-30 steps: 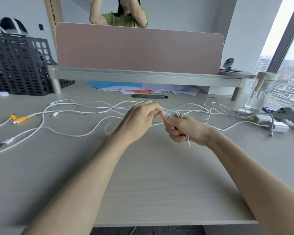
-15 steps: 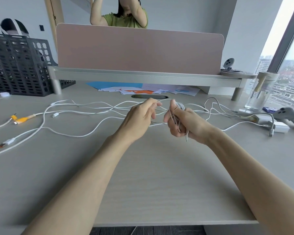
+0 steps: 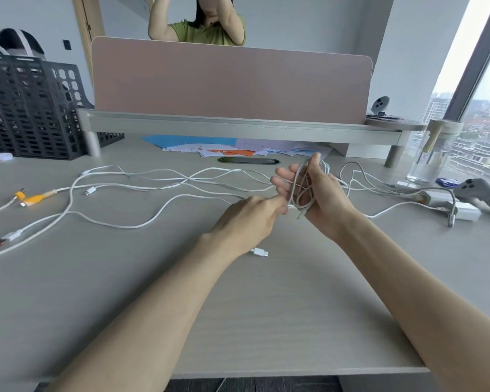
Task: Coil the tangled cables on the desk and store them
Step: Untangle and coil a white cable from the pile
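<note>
Winding white cable (image 3: 301,188) round right hand (image 3: 314,190): several loops over the spread, half-open fingers (image 3: 283,179), thumb up, plug end dangling below the palm. Left hand (image 3: 255,216) closed in a pinch on the free run, touching the right at the loops' base. Other cables (image 3: 153,190) lay tangled across desk (image 3: 238,306), well apart from the loops; one loose plug (image 3: 259,252) sat just beside the left wrist. Looked light, thin, limp, a bit springy; loops likely to slip off if fingers relaxed. Best held by pinching close to the coil, feeding slack, not pulling at connectors. No storage spot identifiable.
</note>
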